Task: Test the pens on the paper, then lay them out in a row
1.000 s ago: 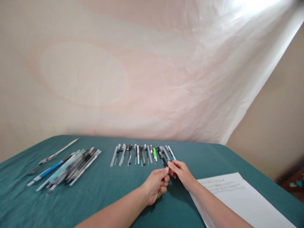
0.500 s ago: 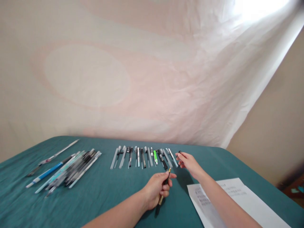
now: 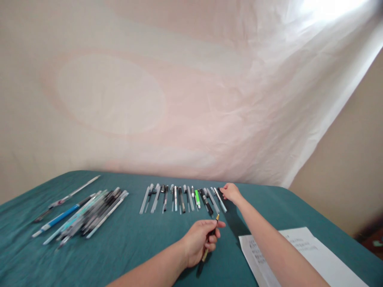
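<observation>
My left hand [image 3: 200, 239] is closed round an uncapped dark pen [image 3: 210, 237] with a gold tip that points up and away. My right hand [image 3: 231, 192] reaches to the far right end of a row of pens and caps [image 3: 182, 197] lying side by side on the teal tablecloth [image 3: 134, 243]. Its fingers curl down beside the last cap in the row, and a small dark cap seems to sit under the fingertips, mostly hidden.
A loose heap of several pens [image 3: 86, 213] lies at the left, with a long white one [image 3: 73, 193] behind it. A printed sheet of paper [image 3: 302, 255] lies at the right front under my right forearm. A creased pale cloth hangs behind the table.
The hands pulled apart from where they met on the pen. My right hand carried the dark cap away to the far right end of the row. The left hand keeps the pen.
</observation>
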A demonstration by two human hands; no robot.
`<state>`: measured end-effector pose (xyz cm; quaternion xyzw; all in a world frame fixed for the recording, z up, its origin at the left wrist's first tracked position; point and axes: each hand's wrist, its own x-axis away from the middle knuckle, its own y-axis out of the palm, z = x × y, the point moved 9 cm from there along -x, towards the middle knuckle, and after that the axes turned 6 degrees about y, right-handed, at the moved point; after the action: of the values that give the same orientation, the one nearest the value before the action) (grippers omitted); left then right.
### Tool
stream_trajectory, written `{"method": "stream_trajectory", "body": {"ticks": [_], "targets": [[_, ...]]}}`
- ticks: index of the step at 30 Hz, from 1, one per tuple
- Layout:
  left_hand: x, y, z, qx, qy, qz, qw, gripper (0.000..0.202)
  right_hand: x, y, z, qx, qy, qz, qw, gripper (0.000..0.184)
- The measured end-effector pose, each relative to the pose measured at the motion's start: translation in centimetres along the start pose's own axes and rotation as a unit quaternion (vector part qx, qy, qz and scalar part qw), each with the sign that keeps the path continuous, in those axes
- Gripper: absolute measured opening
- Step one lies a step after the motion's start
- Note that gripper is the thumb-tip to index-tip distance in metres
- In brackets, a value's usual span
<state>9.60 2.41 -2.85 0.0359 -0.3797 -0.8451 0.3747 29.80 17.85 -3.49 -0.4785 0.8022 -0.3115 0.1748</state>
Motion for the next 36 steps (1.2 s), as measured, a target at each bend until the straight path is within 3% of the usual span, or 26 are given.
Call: {"method": "stream_trajectory", "body": {"ticks": [11,15,19,20,22,25,29,36], "targets": [[-0.1,-0.2,0.2,0.021,0.009,0.008,1.0,0.017,2.2,-0.8,-0.6,-0.047,0.013,-0.011,0.999,0.018],[0.0,-0.3,0.3,0.038,0.015,0.007,0.999,0.016,5.3,-1.9,-1.8,-0.102,-0.007,-0.028,0.994,0.02],[0.0,-0.1,0.3,0.038,0.014,0.005,0.999,0.018,10.6,-1.8,-3.2,-0.159,-0.025,-0.094,0.983,0.028],[0.1,0.0,0.3,0.038,0.015,0.004,0.999,0.018,12.1,-1.5,-3.4,-0.181,-0.024,-0.118,0.976,0.03],[0.0,0.1,0.3,0.039,0.02,-0.002,0.999,0.018,14.9,-0.2,-3.6,-0.298,0.02,-0.2,0.933,0.032],[0.0,0.4,0.3,0.036,0.026,-0.02,0.999,0.019,18.2,1.4,-4.4,-0.381,0.043,-0.275,0.882,0.03],[-0.1,0.4,0.3,0.02,0.04,-0.029,0.999,0.02,19.4,1.9,-5.0,-0.421,0.039,-0.272,0.865,0.027],[0.0,0.4,0.6,-0.027,0.058,-0.015,0.998,0.023,18.4,1.4,-3.7,-0.452,0.064,-0.234,0.858,0.023]]}}
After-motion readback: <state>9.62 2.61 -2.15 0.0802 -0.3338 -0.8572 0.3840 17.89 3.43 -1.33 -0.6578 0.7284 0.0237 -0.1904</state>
